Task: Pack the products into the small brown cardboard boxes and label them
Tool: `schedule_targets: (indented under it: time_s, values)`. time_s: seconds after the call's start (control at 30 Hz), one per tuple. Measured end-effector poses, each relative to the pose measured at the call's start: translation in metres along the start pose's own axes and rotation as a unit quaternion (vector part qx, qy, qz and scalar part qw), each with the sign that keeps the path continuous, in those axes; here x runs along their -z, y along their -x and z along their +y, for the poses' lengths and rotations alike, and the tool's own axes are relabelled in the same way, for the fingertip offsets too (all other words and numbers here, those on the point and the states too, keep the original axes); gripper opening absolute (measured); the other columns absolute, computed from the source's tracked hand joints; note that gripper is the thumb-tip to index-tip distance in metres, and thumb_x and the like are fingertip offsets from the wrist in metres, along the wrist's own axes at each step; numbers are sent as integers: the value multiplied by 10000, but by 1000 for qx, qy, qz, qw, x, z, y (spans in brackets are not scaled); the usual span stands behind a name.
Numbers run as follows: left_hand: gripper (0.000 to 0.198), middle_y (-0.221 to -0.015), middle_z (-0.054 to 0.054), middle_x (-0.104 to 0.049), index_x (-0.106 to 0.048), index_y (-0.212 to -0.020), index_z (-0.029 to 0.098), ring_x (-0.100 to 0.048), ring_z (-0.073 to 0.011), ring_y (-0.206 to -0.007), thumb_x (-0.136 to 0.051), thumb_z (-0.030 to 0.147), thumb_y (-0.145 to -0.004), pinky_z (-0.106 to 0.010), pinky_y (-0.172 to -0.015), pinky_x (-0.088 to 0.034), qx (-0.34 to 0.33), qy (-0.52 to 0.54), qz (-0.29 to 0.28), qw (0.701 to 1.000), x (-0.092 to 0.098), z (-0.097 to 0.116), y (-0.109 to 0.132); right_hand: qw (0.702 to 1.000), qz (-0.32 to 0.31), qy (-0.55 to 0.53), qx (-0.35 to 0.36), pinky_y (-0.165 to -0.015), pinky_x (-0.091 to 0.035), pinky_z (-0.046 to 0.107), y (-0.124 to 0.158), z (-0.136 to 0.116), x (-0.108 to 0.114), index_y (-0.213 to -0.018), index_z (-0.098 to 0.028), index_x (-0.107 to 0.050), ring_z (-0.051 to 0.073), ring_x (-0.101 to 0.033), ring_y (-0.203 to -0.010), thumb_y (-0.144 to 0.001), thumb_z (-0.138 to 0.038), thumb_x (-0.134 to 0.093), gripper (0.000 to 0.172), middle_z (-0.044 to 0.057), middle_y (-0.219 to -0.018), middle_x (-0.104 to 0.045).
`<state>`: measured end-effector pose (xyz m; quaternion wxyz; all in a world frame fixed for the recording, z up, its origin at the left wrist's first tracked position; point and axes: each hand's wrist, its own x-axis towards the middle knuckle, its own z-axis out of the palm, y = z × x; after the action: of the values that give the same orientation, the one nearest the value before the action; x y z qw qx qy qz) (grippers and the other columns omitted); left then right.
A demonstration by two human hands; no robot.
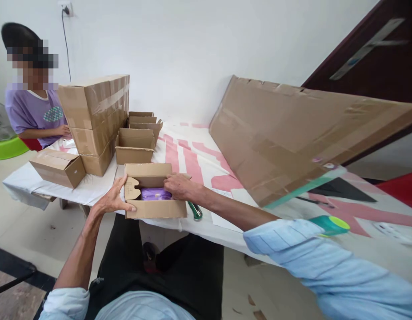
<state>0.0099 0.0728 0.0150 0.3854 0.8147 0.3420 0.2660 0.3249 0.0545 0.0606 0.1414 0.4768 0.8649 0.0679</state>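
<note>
A small open cardboard box (155,209) sits at the near edge of the table, with a purple packet (155,194) inside it. My left hand (111,200) grips the box's left side, thumb on the front wall and fingers curled over the side flap (131,188). My right hand (179,186) rests on the box's right top edge, fingers bent over the rim above the packet.
Several empty open boxes (135,146) stand behind it, beside a stack of taped cartons (95,120) and one closed box (57,166). A big flat carton (292,133) fills the right. A green-handled tool (195,210) and a teal tape dispenser (330,225) lie nearby. Another person (34,111) sits at the far left.
</note>
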Motion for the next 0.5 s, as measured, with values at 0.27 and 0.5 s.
schedule_targets:
  time_s: [0.27,0.5]
  values:
    - [1411,-1728,-187,-349,-204,-1773,265,-307,-466,-1629,-974,636,-650,-619,-1333,-299,6,-8,-7,1000,3,3,1,999,-49,-16,-16,-814,-543,357,4,-9,15,-927,-182,-878,314,-799,-928,-830,-116,-789,147,131,-957,-856]
    - [1412,-1732,-189,-342,-200,-1774,249,-292,-468,-1631,-971,625,-653,-607,-1336,-290,6,-10,-13,1000,4,7,-1,993,-76,-89,14,-704,-459,277,8,-9,25,-1022,-254,-885,230,-784,-894,-901,-205,-733,200,67,-974,-861]
